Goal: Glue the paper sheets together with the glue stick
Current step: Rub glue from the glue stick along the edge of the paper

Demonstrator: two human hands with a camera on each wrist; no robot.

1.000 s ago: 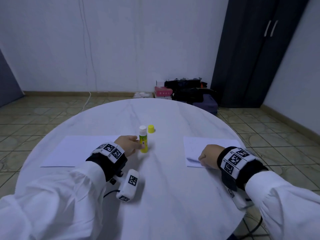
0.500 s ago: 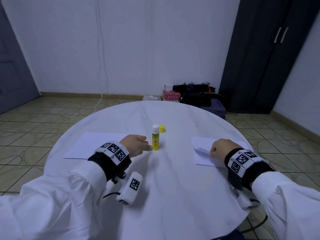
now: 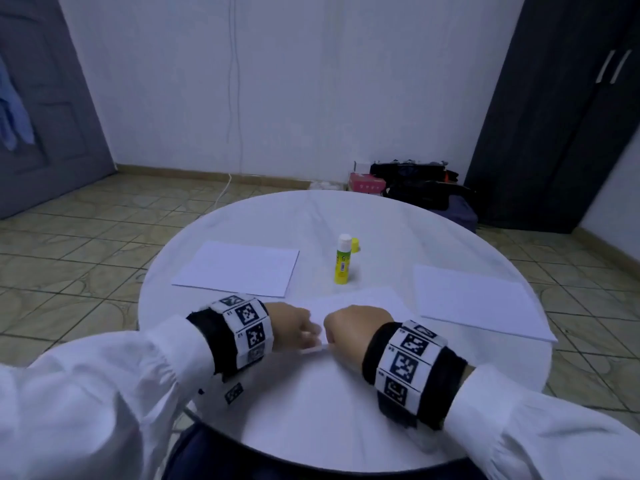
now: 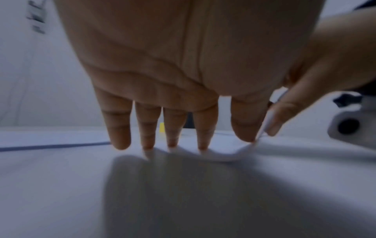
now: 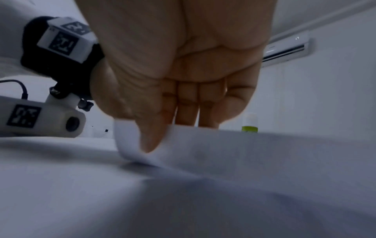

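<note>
A single paper sheet (image 3: 360, 301) is held at its near corner in the middle of the round white table (image 3: 311, 403): the right hand (image 3: 349, 327) pinches the curled edge between thumb and fingers, while the left hand (image 3: 289, 325) rests with spread, straight fingertips (image 4: 171, 141) pressed down on it. Just behind the sheet the uncapped glue stick (image 3: 342, 259) stands upright, its yellow cap (image 3: 355, 244) set beside it. Two other paper lots lie flat and apart, a left sheet (image 3: 239, 268) and a right stack (image 3: 478, 301). On the floor beyond the table, dark bags (image 3: 420, 190) and a pink box (image 3: 366, 182) are seen against the wall, beside a dark wardrobe (image 3: 561, 109).
</note>
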